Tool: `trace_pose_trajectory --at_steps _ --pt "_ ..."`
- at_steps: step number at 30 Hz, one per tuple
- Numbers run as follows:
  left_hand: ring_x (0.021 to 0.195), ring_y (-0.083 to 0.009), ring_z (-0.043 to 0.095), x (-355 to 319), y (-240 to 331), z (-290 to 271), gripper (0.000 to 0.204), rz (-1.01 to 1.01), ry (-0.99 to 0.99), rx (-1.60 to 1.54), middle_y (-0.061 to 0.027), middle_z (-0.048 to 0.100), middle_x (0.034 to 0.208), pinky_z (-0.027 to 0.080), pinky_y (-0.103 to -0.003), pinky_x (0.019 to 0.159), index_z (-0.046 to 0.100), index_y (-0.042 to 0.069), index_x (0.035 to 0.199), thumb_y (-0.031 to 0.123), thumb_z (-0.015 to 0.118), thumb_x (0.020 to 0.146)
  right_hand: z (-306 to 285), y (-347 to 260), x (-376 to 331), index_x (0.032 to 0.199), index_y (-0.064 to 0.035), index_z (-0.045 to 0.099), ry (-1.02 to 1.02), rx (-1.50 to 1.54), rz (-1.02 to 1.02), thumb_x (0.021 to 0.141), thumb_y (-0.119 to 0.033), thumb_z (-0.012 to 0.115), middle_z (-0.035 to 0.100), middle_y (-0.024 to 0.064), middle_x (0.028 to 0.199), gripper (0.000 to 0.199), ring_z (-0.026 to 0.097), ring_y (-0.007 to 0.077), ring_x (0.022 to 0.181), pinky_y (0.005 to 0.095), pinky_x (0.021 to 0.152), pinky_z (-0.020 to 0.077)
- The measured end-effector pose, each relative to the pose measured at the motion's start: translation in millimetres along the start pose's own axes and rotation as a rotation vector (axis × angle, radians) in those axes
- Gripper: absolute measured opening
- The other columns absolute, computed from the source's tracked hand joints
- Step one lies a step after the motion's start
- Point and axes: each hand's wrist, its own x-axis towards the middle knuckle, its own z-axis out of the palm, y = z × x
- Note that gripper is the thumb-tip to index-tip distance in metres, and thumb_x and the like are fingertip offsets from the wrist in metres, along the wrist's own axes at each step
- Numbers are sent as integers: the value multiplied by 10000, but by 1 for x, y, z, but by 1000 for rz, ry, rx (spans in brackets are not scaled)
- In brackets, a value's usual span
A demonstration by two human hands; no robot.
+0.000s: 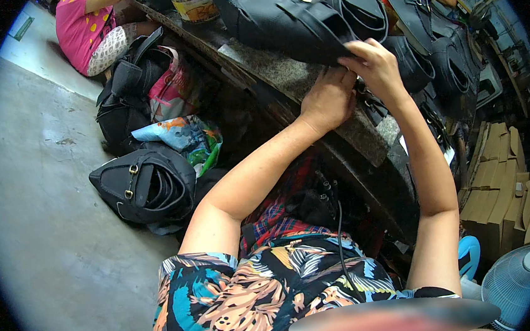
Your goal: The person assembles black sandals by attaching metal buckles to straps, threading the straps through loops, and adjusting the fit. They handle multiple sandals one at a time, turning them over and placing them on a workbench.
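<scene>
Pinching the corner of a large black handbag (284, 19) between thumb and fingers, the right hand (377, 67) has that end of it just above the edge of the dark workbench (246, 53). The bag slants across the bench, hiding much of the top beneath. Just below the corner, the left hand (328, 97) is curled nearly into a fist; its fingers turn away from where I look, so I can't fairly tell whether it grips anything.

Room is tight over there. A buckled black bag (410, 4) and several others crowd in to the right, and a printed tin (193, 5) stands beyond the bag's left end. Below the bench, on the left, another black bag with a gold-coloured buckle (144, 185) sits by a blue printed sack (184, 138), with more black bags (129, 89) piled behind. Farther off, a co-worker in a pink top (80, 33) sits near the bench. Over to the right are stacked cardboard boxes (500, 192) and, nearer, a round caged fan (518, 285).
</scene>
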Motion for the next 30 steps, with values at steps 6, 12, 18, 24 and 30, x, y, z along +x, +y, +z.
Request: trace_pose_trajectory --at_steps 6,12,18,24,30 --pt "1006 -378 575 -2 3 -3 266 131 -38 44 -180 632 1032 443 -481 892 606 35 1060 128 610 812 -17 15 -35 954 -73 708 66 99 -141 750 -178 767 705 57 937 237 625 271 892 351 783 522" --pt "932 -379 609 -3 -5 -2 300 184 -27 3 -178 646 1027 475 -489 825 614 51 1099 135 621 812 -22 7 -40 935 -74 700 136 128 -178 730 -135 770 710 53 936 225 628 274 862 350 791 511" --pt "742 -376 653 -6 0 -4 228 61 -76 48 -170 668 843 526 -491 634 633 114 1062 213 599 859 -32 3 -54 930 -62 692 194 69 -232 692 -42 765 717 50 992 249 638 259 911 351 825 502" --pt "687 -377 653 -7 -2 -1 185 173 6 185 -157 667 783 538 -475 603 660 108 989 232 592 869 -45 4 -69 952 -58 703 182 42 -183 697 -29 753 714 60 992 261 629 261 912 352 823 500" --pt "778 -381 665 -5 -2 -3 205 100 -74 139 -179 672 909 543 -475 652 656 84 1006 224 587 874 -41 3 -66 949 -64 707 197 45 -199 681 -23 760 714 49 981 276 629 253 900 346 811 499"
